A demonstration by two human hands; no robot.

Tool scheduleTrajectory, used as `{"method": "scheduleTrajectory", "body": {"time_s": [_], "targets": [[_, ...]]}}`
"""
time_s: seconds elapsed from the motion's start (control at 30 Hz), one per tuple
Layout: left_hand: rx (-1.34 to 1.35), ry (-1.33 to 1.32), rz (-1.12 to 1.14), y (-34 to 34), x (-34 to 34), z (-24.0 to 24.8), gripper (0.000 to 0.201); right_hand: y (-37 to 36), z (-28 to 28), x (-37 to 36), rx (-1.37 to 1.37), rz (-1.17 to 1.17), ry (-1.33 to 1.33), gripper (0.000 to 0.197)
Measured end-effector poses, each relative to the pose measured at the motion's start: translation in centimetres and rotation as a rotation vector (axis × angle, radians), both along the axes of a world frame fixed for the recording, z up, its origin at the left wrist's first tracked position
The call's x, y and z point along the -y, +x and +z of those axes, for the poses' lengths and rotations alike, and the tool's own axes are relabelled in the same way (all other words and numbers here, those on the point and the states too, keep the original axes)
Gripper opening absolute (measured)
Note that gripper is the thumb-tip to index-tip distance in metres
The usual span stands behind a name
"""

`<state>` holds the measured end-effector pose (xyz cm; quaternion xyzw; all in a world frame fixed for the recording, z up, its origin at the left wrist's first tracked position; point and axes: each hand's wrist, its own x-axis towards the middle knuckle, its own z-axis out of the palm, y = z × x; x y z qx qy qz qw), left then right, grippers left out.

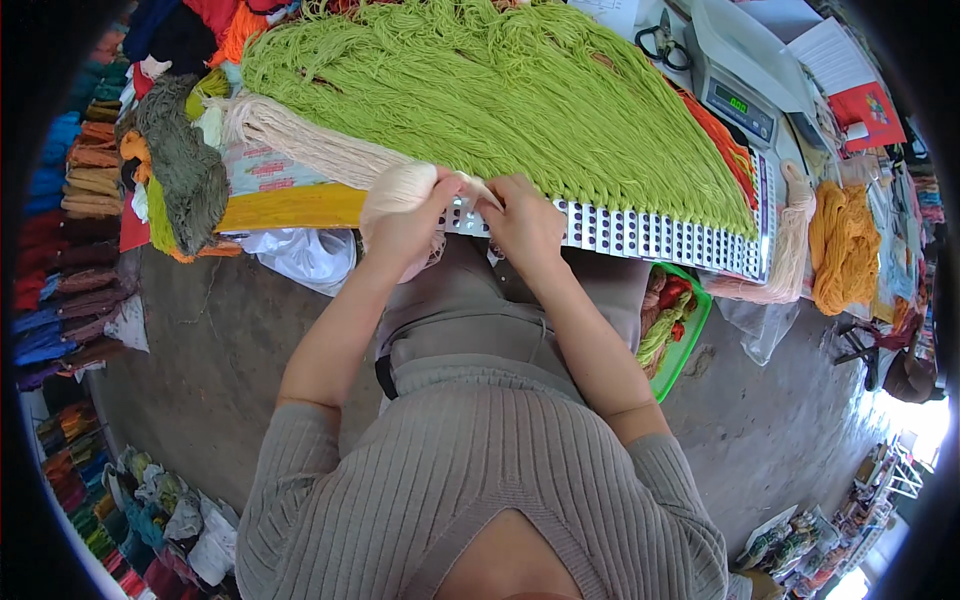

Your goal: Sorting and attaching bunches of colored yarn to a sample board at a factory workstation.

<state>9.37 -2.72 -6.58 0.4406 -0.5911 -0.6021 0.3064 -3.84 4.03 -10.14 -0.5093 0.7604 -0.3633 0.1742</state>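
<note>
A pale cream hank of thread lies slantwise on the table, and its near end is bunched in my left hand. A loop of it hangs over the table's front edge. My right hand is closed beside it, pinching a cream strand drawn between the two hands; the fingertips partly hide the strand. Both hands are over a white strip with rows of dark holes along the table edge. Just beyond them spreads a large mass of lime-green threads, its near ends knotted along the strip.
Black scissors and a digital scale stand at the back right. Grey-green yarn is heaped at the left, orange yarn at the right. A yellow bar runs along the front edge. A green basket sits below.
</note>
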Motion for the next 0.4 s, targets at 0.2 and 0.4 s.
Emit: {"method": "scheduleTrajectory", "body": {"time_s": [0.2,0.4], "targets": [[-0.607,0.555,0.045,6.2,2.1,5.2,0.02,0.4,-0.3,0.2,-0.148,0.011,-0.078,0.013],[-0.716,0.159,0.279,12.2,6.2,9.0,0.028,0.1,0.0,0.0,-0.084,0.04,-0.003,0.015]]}}
